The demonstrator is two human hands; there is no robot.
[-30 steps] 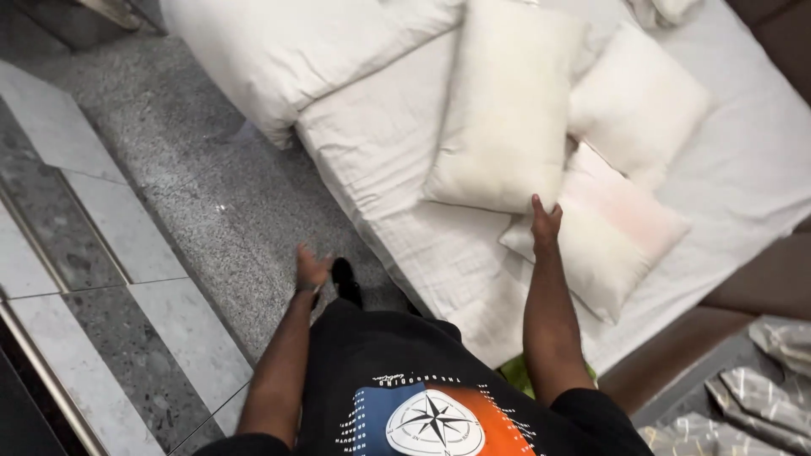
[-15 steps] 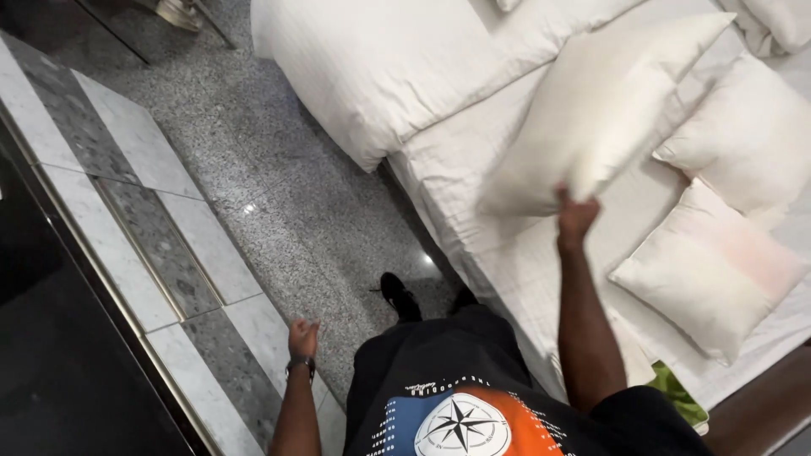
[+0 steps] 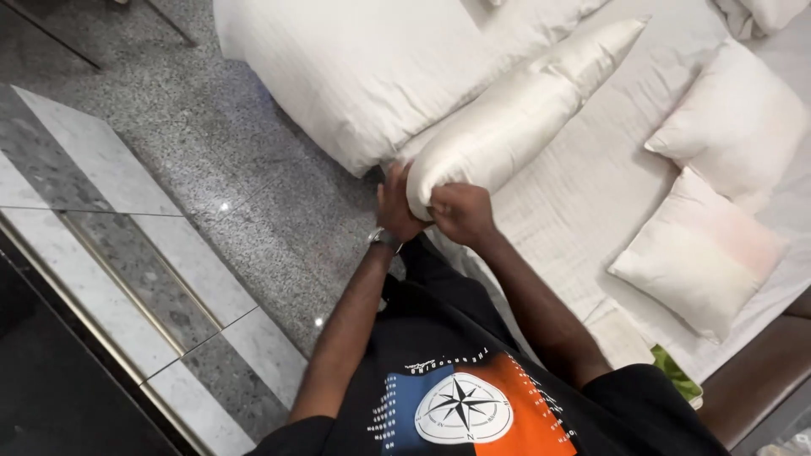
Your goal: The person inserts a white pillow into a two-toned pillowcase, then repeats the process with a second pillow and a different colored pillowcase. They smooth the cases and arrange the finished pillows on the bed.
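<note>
I hold a long cream pillow (image 3: 524,105) by its near end over the edge of the bed (image 3: 583,194). My left hand (image 3: 394,203) grips the pillow's left corner, a watch on that wrist. My right hand (image 3: 460,211) clutches the same end from the right. The pillow stretches away from me, up and to the right, above the white sheet. My black shirt with a compass print fills the bottom of the view.
A bunched white duvet (image 3: 355,67) hangs off the bed's left side. Two small cream cushions (image 3: 697,253) (image 3: 735,118) lie on the right of the bed. Speckled grey stone floor (image 3: 211,186) with pale tile bands lies to the left. A brown bed frame (image 3: 752,388) shows bottom right.
The pillow was lifted off the bed by my right hand and swung toward me. My left hand came up from my side and now grips the pillow's end too.
</note>
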